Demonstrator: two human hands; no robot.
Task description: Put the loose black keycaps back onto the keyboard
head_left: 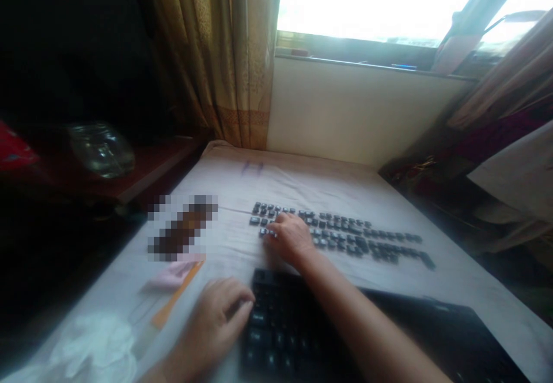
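Note:
A black keyboard point(276, 325) lies at the front, with keys on its left part and bare dark casing further right. My left hand point(218, 314) is at its left end, fingers curled and thumb against the edge. Beyond the keyboard, loose black keycaps point(341, 238) are laid out in several rows on the pale cloth. My right hand point(290, 236) reaches over the keyboard to the left part of these rows. Its fingers are bent down and drawn together at a keycap point(262, 232); the fingertips are partly hidden and blurred.
On the left lie a pink cloth point(173, 273), an orange-handled brush point(179, 294) and crumpled white material point(93, 342). A pixelated patch covers something dark behind them. A glass bowl point(103, 150) stands on a dark red surface. Curtains point(233, 55) and a window are at the back.

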